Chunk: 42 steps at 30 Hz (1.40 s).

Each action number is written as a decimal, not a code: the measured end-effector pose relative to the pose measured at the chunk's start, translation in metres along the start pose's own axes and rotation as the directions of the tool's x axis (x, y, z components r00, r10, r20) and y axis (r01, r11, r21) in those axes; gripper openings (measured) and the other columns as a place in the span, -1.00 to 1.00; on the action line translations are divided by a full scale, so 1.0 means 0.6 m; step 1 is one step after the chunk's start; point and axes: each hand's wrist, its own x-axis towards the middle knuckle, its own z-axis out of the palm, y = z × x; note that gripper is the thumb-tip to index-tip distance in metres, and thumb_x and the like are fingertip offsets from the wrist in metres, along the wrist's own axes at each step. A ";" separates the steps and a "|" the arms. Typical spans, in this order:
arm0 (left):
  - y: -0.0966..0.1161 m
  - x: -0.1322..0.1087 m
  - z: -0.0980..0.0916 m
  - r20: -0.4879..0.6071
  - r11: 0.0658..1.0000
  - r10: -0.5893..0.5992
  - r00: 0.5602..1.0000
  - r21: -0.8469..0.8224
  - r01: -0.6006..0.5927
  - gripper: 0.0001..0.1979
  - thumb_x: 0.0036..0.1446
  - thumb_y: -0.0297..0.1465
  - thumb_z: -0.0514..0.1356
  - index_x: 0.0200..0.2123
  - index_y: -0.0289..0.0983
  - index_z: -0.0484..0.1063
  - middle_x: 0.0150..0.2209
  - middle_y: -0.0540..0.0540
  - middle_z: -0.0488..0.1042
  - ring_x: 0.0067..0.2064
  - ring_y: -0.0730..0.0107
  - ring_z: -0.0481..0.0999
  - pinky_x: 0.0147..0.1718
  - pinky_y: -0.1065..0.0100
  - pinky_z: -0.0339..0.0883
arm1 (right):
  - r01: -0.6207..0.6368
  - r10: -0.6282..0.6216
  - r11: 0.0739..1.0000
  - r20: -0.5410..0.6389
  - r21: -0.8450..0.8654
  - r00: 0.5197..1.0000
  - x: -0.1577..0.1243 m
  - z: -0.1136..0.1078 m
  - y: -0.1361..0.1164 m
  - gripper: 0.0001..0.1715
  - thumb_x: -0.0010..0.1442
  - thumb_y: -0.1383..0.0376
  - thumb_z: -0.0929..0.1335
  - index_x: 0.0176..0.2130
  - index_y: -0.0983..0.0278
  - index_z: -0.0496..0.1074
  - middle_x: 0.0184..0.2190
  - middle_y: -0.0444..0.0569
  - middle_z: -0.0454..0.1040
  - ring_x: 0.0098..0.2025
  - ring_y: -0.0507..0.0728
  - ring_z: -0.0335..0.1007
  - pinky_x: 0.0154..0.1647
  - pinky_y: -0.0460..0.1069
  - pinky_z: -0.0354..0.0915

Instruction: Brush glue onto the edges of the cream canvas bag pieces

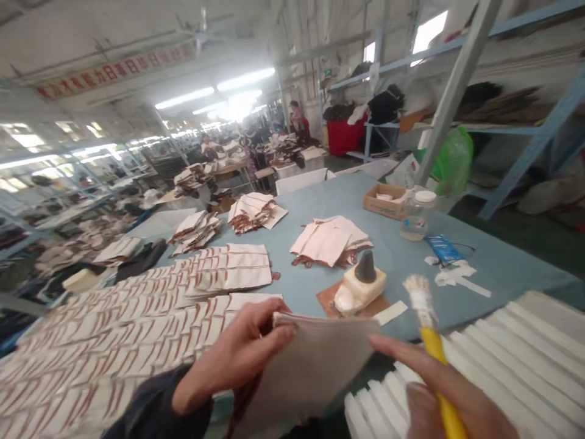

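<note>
Pinching the upper left corner of a pale panel (315, 372) between thumb and fingers of the left hand (242, 347). Gripping the yellow handle of a brush (433, 341) in the curled right hand (457, 390), with index finger stretched out to the panel's right edge. Held tilted at the near edge of the bench (338, 195), in front of a cream container (365, 286) with a dark cone on top, set on a brown board (326, 296).

High on the left, red Chinese characters in a row along a banner (114, 70): readable among them, 力 and a repeated 日; too blurred elsewhere to make out. On a clear jar (415, 218) with a white lid, a small red-and-blue mark, too small to read. Just beside it, faint print on the side of a cardboard box (372, 202), not legible. Nearer, pale lettering on a blue packet (443, 247), too blurred to spell out.

Beyond the cream container, a loose pile of brown-edged pieces (326, 241). To the left, long overlapping rows of similar pieces (137, 311). To the right, below the brush, white strips (516, 360) side by side.
</note>
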 end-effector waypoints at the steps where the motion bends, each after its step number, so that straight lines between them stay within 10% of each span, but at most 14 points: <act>1: 0.001 -0.020 0.019 0.008 1.000 -0.004 1.000 0.001 0.004 -0.73 0.32 -0.19 0.25 -0.35 -0.26 0.48 -0.45 0.03 0.43 -0.39 0.40 0.37 -0.43 0.42 0.19 | 0.106 -0.106 0.994 0.045 0.015 0.993 0.008 0.015 -0.008 -0.72 0.52 0.17 0.36 0.08 0.17 0.61 -0.12 0.02 0.77 -0.16 0.24 0.77 -0.17 0.02 0.63; 6: -0.015 -0.085 0.077 0.066 0.983 -0.082 0.994 -0.161 0.092 -0.77 0.21 -0.24 0.28 -0.39 -0.24 0.38 -0.50 0.09 0.27 -0.45 0.47 0.21 -0.51 0.41 0.07 | 0.377 -0.396 0.917 0.186 0.130 0.899 -0.009 0.067 -0.042 -0.74 0.55 0.29 0.29 0.10 0.25 0.53 -0.25 -0.01 0.76 -0.34 0.14 0.74 -0.34 -0.08 0.57; 12: -0.071 -0.146 0.039 -0.056 0.916 0.024 0.998 -0.400 -0.044 -0.60 0.48 -0.06 0.19 0.10 -0.24 0.56 -0.07 -0.15 0.71 -0.07 0.22 0.65 -0.11 0.31 0.50 | 0.051 -0.045 0.997 0.091 -0.060 0.995 -0.052 0.043 -0.085 -0.71 0.58 0.14 0.32 -0.13 0.18 0.57 -0.38 -0.07 0.68 -0.50 0.12 0.60 -0.49 -0.06 0.43; 17: -0.155 -0.187 0.020 -0.291 0.957 0.105 0.951 -0.230 -0.176 -0.64 0.57 -0.18 0.13 -0.03 -0.21 0.70 -0.09 -0.16 0.77 -0.06 0.18 0.75 -0.04 0.29 0.59 | -0.026 0.030 0.991 0.026 -0.131 0.999 -0.052 0.020 -0.133 -0.71 0.59 0.12 0.32 -0.11 0.19 0.56 -0.33 -0.10 0.66 -0.34 0.10 0.64 -0.32 -0.08 0.46; 22: -0.202 -0.214 0.036 -0.562 0.917 0.347 0.751 0.034 -0.397 -0.74 0.43 -0.45 0.27 0.13 -0.16 0.59 0.08 -0.12 0.73 0.11 0.21 0.72 0.12 0.31 0.57 | -0.045 0.037 0.966 -0.038 -0.256 0.999 -0.071 0.018 -0.173 -0.67 0.57 0.09 0.35 -0.12 0.24 0.58 -0.30 -0.04 0.64 -0.29 0.14 0.61 -0.28 -0.02 0.43; 26: -0.192 -0.225 0.037 -0.467 0.781 0.605 0.645 0.191 -0.595 -0.75 0.38 -0.54 0.32 0.06 -0.18 0.53 -0.08 -0.09 0.70 -0.05 0.29 0.71 0.00 0.35 0.59 | 0.023 -0.053 0.934 -0.076 -0.358 0.996 -0.093 0.027 -0.203 -0.64 0.58 0.09 0.34 -0.14 0.25 0.59 -0.31 -0.02 0.65 -0.29 0.14 0.62 -0.26 -0.02 0.44; 34: -0.183 -0.264 0.055 -0.403 0.763 0.646 0.648 0.364 -0.534 -0.82 0.41 -0.53 0.27 0.03 -0.22 0.51 -0.14 -0.16 0.65 -0.16 0.21 0.64 -0.15 0.25 0.56 | 0.184 -0.200 0.814 0.033 -0.551 0.979 -0.142 0.070 -0.248 -0.70 0.61 0.17 0.29 -0.12 0.22 0.53 -0.36 -0.07 0.67 -0.44 0.10 0.60 -0.38 -0.05 0.39; 42: -0.203 -0.274 0.059 -0.307 0.828 0.560 0.769 0.226 -0.513 -0.93 0.45 -0.50 0.24 -0.08 -0.22 0.48 -0.23 -0.09 0.65 -0.24 0.26 0.65 -0.25 0.30 0.51 | 0.214 -0.186 0.790 0.108 -0.574 0.977 -0.182 0.097 -0.246 -0.76 0.62 0.23 0.27 -0.09 0.22 0.49 -0.38 -0.07 0.67 -0.50 0.11 0.60 -0.48 -0.05 0.39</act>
